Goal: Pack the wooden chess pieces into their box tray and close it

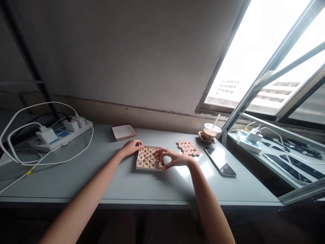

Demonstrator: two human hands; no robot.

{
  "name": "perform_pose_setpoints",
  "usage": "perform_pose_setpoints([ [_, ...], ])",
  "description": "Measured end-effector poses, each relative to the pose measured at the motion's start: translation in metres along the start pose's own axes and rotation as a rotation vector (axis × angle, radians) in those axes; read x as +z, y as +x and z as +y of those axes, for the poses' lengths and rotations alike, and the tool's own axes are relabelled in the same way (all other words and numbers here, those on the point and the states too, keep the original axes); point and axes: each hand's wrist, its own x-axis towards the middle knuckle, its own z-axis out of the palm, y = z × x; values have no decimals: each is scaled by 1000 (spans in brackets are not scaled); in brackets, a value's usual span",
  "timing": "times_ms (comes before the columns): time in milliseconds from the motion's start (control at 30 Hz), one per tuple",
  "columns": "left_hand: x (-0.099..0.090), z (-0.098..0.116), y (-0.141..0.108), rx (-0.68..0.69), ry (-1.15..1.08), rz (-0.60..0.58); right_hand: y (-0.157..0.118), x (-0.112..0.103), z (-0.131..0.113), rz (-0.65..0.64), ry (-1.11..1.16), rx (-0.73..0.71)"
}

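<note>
A shallow wooden box lies on the desk with rows of round Chinese chess pieces in it, their black characters facing up. My left hand has its fingers bent on the box's far left corner, gripping it. Over the box's right side is my right hand, thumb and fingers apart. Its thumb is by the near right chess piece, and its other fingertips reach over the right column, partly hiding pieces there. To the right of the box, a group of smaller-looking chess pieces lies on the desk.
A box lid lies behind my left hand. On the right are a smartphone and a plastic drink cup with a straw. A power strip with white cables spreads over the left side. A metal frame borders the desk's right.
</note>
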Motion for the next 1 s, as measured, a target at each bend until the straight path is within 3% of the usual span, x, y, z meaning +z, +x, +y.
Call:
perform_pose_setpoints([
  [300,-4,2,-2,-37,-42,-57,2,-3,-1,11,4,-4],
  [767,-4,-1,1,-29,-61,-66,16,12,7,223,-273,10],
  [1000,-5,4,-1,-13,-55,-66,10,6,3,241,-222,2],
])
